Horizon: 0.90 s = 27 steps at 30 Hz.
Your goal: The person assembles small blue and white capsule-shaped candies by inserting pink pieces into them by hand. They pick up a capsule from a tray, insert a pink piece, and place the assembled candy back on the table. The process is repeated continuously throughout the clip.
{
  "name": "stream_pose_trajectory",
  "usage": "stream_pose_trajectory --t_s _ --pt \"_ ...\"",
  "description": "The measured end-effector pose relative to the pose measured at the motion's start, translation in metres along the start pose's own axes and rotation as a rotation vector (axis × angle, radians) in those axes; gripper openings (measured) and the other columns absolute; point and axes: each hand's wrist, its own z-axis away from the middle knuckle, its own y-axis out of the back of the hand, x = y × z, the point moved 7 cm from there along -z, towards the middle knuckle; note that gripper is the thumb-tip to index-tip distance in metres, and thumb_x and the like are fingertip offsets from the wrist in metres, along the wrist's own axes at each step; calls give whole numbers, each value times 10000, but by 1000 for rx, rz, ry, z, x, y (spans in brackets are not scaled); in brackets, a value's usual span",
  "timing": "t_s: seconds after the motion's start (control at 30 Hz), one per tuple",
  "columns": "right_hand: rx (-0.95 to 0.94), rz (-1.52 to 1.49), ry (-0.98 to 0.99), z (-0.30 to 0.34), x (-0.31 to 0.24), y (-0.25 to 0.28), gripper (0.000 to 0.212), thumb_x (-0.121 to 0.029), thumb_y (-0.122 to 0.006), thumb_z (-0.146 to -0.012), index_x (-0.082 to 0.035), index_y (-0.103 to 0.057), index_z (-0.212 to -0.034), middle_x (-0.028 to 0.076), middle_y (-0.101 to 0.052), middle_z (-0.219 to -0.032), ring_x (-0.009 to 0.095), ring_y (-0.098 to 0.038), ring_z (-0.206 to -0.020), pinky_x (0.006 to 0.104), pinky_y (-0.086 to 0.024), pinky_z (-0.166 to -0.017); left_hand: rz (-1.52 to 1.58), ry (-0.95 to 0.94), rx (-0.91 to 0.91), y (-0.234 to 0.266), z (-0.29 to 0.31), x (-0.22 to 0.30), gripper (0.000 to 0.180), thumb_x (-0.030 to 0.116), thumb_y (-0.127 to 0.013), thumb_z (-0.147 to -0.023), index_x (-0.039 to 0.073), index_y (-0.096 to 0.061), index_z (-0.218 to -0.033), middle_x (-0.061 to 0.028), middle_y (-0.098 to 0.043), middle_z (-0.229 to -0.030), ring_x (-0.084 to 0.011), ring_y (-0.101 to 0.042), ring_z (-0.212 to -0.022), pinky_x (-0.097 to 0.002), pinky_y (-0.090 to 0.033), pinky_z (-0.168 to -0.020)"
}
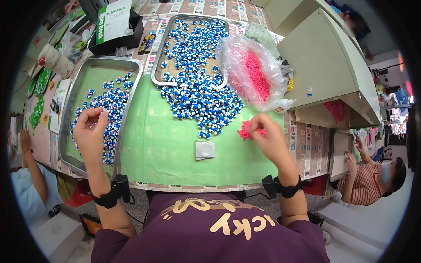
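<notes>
My left hand [90,133] is over the left metal tray [139,70], thumb and forefinger pinched together. Something small and pale shows at their tips, too small to name. Beneath it, many small blue-and-white pieces with pink spots [112,98] lie in that tray. My right hand [271,139] hovers at a little heap of tiny pink pieces [244,131], its fingers closed in a pinch; whatever is between them is hidden. Between my hands, a large pile of blue-and-white pieces [199,103] spills from the far metal tray [154,65] onto the green mat [144,149].
A small whitish square pad [205,150] lies near the mat's middle. Beyond my right hand sit a clear bag of pink pieces [228,72], a small white bottle [285,104] and a grey cabinet [322,57]. A black box [116,44] stands back left. Other people work at both sides.
</notes>
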Motion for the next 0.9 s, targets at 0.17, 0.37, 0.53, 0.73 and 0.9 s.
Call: stream_pose_trajectory --t_s 0.17,0.37,0.53,0.73,0.9 --pt "-46 283 65 -8 8 -24 105 45 -573 -752 -32 -507 -777 117 -573 -730 305 -572 -728 414 -437 -674 -453 -149 131 4 -4 19 211 25 -688 -827 38 -655 -1035 -49 -571 -1077 -97 -563 -690 -209 -475 -599" --pt "-52 513 126 -12 5 -36 82 4 -578 -751 -60 -525 -749 99 -581 -715 313 -571 -741 441 -400 -654 -310 -162 -215 -86 14 55 219 42 -674 -823 30 -624 -1036 -78 -595 -1016 -169 -597 -805 -286 -508 -664" --pt "-47 579 189 -10 -2 -38 102 21 -570 -739 -68 -521 -746 95 -572 -705 310 -565 -735 430 -389 -648 -318 -262 -552 -165 31 44 186 0 -673 -776 21 -630 -956 -106 -596 -962 -255 -618 -847 -350 -503 -735" --pt "-56 401 214 -5 -6 -40 100 33 -554 -742 -51 -512 -777 127 -563 -717 349 -563 -735 455 -392 -630 -379 -264 -662 -177 30 32 188 -25 -674 -740 17 -617 -915 -132 -580 -939 -310 -599 -884 -382 -486 -784" --pt "-64 321 207 -2 -9 -47 100 44 -555 -735 -28 -501 -779 158 -556 -720 371 -563 -715 461 -409 -629 -377 -375 -676 -177 35 19 195 10 -693 -731 25 -612 -907 -139 -575 -967 -338 -586 -889 -413 -478 -790"
